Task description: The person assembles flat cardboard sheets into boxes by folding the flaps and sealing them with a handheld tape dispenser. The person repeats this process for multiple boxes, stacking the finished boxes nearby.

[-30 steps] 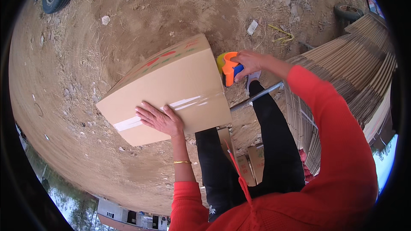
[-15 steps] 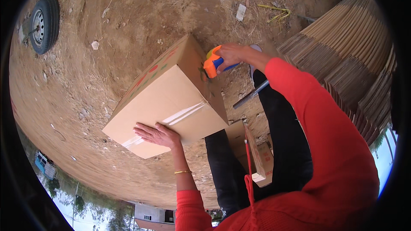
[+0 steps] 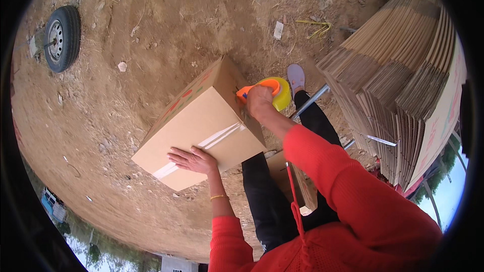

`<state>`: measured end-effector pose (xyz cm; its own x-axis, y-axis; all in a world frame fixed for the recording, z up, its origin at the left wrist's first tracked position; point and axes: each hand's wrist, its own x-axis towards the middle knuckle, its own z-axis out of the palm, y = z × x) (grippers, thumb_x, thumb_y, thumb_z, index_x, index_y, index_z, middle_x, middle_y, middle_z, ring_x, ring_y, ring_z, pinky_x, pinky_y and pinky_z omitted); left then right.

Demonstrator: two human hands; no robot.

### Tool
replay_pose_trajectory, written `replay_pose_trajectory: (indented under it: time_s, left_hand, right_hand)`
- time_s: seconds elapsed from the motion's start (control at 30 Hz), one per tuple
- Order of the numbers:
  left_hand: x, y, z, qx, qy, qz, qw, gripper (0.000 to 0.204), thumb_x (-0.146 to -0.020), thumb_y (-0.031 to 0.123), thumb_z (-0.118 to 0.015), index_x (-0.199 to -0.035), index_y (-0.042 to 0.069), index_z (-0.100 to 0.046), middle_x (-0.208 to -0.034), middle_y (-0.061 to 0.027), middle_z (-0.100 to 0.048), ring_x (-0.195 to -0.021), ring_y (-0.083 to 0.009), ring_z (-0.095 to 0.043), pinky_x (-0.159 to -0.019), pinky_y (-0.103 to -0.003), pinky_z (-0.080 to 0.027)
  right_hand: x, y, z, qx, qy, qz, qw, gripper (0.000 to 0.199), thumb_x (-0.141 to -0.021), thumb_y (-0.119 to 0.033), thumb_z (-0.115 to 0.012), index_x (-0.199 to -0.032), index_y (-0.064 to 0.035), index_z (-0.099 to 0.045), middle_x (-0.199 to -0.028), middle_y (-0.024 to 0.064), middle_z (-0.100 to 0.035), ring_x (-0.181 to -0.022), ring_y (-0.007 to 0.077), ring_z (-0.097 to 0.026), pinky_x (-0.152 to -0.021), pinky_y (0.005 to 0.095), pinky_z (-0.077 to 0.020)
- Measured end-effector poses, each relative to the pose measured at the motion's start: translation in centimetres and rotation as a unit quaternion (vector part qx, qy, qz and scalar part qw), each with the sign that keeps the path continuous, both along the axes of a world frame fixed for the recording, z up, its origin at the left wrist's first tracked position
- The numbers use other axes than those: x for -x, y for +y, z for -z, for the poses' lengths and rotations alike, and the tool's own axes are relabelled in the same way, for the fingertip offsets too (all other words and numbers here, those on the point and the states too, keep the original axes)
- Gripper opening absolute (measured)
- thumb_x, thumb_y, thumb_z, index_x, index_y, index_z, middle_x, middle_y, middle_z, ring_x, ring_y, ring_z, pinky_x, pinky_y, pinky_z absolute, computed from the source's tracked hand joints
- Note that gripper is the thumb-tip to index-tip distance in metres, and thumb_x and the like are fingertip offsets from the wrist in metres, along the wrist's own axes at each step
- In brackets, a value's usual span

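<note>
A closed cardboard box [image 3: 201, 121] with printed red and green marks on one side is tilted in front of my legs. Along its near face runs a strip of pale tape [image 3: 222, 136]. My left hand [image 3: 194, 161] lies flat on that face, fingers spread, partly over the strip. At the box's right side my right hand [image 3: 259, 102] is wrapped round an orange tape dispenser [image 3: 245, 92], which carries a large yellow roll of tape [image 3: 282, 94]. The dispenser's front end is against the box side; its handle is mostly hidden by my fingers.
Flattened cardboard boxes [image 3: 398, 70] stand stacked on the right, beside a metal bar [image 3: 310, 102]. Another cardboard box [image 3: 305, 194] sits between my legs. A wheel with a tyre [image 3: 62, 39] lies on the dirt ground [image 3: 151, 20] at the far left.
My right hand has turned the tape dispenser, so the yellow roll now shows on its right side. My left hand stays flat on the box. The whole view has shifted slightly.
</note>
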<state>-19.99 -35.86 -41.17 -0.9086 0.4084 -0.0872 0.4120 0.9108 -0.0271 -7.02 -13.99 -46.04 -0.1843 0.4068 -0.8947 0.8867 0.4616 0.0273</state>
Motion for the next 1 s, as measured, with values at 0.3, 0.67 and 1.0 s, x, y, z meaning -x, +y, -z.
replay_pose_trajectory:
  time_s: [0.3, 0.67, 1.0]
  left_hand:
    - [-0.2, 0.3, -0.1, 0.008, -0.002, -0.013, 1.000, 0.072, -0.097, 0.053, -0.021, -0.150, 0.005, -0.012, -0.155, -0.0215, -0.008, -0.144, -0.0353, -0.007, -0.114, -0.050, -0.006]
    - [-0.7, 0.7, -0.3, -0.001, 0.006, -0.001, 1.000, 0.072, -0.097, 0.054, -0.020, -0.150, 0.006, -0.012, -0.155, -0.0204, -0.008, -0.144, -0.0349, -0.008, -0.114, -0.050, -0.008]
    - [-0.7, 0.8, 0.1, -0.007, 0.019, 0.005, 1.000, 0.072, -0.097, 0.055, -0.020, -0.150, 0.008, -0.013, -0.155, -0.0195, -0.009, -0.143, -0.0343, -0.010, -0.114, -0.050, -0.010]
  right_hand:
    - [-1.9, -0.9, 1.7, -0.021, 0.042, 0.038, 0.998, 0.016, -0.079, -0.025, -0.064, -0.089, -0.0140, -0.072, -0.085, 0.0021, -0.071, -0.079, 0.0184, -0.069, -0.068, 0.0363, -0.0456]
    - [-4.6, 1.8, 1.9, 0.032, 0.079, 0.059, 0.995, 0.030, -0.077, -0.032, -0.066, -0.098, -0.0107, -0.071, -0.094, 0.0067, -0.070, -0.094, 0.0198, -0.067, -0.084, 0.0398, -0.0470]
    - [-4.5, 4.7, 2.3, 0.091, 0.058, 0.008, 0.994, 0.034, -0.069, -0.037, -0.072, -0.095, -0.0148, -0.073, -0.095, 0.0018, -0.070, -0.092, 0.0158, -0.067, -0.071, 0.0330, -0.0511]
